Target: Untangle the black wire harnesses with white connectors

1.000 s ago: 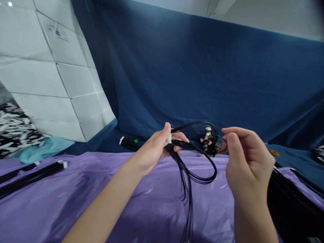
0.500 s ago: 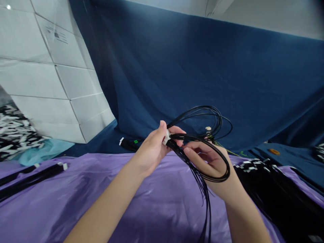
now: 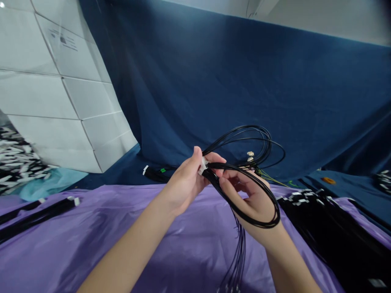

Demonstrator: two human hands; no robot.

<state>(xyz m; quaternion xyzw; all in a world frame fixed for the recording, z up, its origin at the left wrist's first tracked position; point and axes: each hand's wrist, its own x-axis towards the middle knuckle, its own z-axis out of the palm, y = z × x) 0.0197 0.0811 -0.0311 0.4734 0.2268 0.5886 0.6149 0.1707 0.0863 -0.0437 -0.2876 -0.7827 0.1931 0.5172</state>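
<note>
My left hand (image 3: 183, 183) is closed around a white connector (image 3: 203, 166), from which a bundle of thin black wires (image 3: 224, 193) runs to the right. Several of these wires bend into one loop (image 3: 241, 129) above my hands and another around my right wrist. With thumb and fingers pinched, my right hand (image 3: 252, 197) grips the wire bundle just right of the connector. Below it, loose wire ends (image 3: 240, 252) hang over the purple sheet (image 3: 183, 244). Small whitish plugs (image 3: 250, 156) show behind my right hand.
At right lies a large stack of black wire harnesses (image 3: 324, 228) with white ends; similar harnesses (image 3: 39, 215) lie at left. White boxes (image 3: 79, 97) rise at the left, beside a black-and-white pile (image 3: 18, 158). A blue cloth (image 3: 244, 81) hangs behind. An orange ring (image 3: 328, 180) lies far right.
The loose wire ends have swung down and left, hanging closer together below my right hand. The wire loop around my right wrist sits slightly lower. Both hands keep their hold.
</note>
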